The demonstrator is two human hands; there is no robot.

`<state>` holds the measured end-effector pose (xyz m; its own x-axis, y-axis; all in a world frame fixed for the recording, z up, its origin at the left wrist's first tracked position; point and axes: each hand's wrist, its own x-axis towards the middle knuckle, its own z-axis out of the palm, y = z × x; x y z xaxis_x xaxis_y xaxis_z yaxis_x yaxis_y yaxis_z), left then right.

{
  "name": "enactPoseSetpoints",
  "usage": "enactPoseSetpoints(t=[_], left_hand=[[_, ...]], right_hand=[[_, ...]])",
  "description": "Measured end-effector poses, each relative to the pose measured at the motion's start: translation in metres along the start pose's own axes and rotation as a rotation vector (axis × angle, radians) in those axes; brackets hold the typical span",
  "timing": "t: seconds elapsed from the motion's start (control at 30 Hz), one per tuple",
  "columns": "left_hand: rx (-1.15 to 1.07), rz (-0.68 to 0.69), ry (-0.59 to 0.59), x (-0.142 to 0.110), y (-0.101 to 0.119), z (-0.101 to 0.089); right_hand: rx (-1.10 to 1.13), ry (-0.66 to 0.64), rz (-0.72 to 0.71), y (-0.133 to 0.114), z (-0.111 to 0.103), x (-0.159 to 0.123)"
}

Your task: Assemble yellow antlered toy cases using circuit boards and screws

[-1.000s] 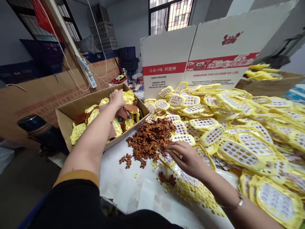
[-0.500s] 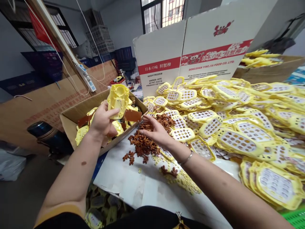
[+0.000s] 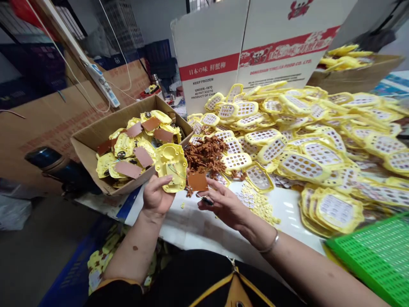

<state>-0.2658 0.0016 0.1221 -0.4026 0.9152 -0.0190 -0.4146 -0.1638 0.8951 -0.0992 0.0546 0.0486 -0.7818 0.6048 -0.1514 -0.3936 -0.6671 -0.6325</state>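
My left hand (image 3: 159,196) grips a yellow plastic shell half (image 3: 171,170), hollow side up, with thin wires inside. A brown circuit board (image 3: 197,182) sits just right of the shell, beside the fingertips of my right hand (image 3: 223,204). Between the curled fingers of that hand is a small dark round disc with a metal rim, apparently a speaker (image 3: 207,200). Behind the board lies a heap of brown branching plastic parts (image 3: 206,155). The open carton (image 3: 92,170) at the left holds similar yellow shells with boards.
Yellow keypad covers (image 3: 303,166) are piled across the right of the table (image 3: 198,230). Small yellow pieces (image 3: 258,204) are scattered near my right wrist. A green plastic basket (image 3: 377,251) stands at the right edge, a dark flask (image 3: 60,170) at the left. A white carton (image 3: 211,51) rises behind.
My left hand has brought the yellow shell down and right, from over the carton to above the table. My right hand has come back from the brown heap toward me. The view has tilted down.
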Motion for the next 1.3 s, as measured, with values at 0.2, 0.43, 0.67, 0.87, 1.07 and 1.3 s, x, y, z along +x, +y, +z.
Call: enactPoseSetpoints(t=[0.2,0.43,0.67,0.87,1.07,1.3], left_hand=[[-0.149,-0.120,-0.001,-0.012,-0.029,0.013],[-0.180,-0.083,-0.021,-0.019,-0.039,0.027],[-0.115,-0.087,0.069,-0.020,-0.050,0.029],[-0.034,-0.042,-0.065,-0.027,-0.055,0.017],[-0.049,-0.329,-0.417,-0.041,-0.057,0.014],[-0.140,-0.509,-0.417,-0.047,-0.081,0.025]], right_hand=[[0.112,0.134,0.089,0.010,-0.016,-0.040],[0.112,0.130,0.020,0.022,-0.022,-0.055],[-0.175,0.220,-0.202,0.026,-0.039,-0.051],[-0.911,0.273,-0.695,0.002,-0.042,-0.069],[-1.390,-0.191,-0.882,-0.053,-0.010,-0.090],[-1.677,0.171,-1.030,-0.038,-0.018,-0.073]])
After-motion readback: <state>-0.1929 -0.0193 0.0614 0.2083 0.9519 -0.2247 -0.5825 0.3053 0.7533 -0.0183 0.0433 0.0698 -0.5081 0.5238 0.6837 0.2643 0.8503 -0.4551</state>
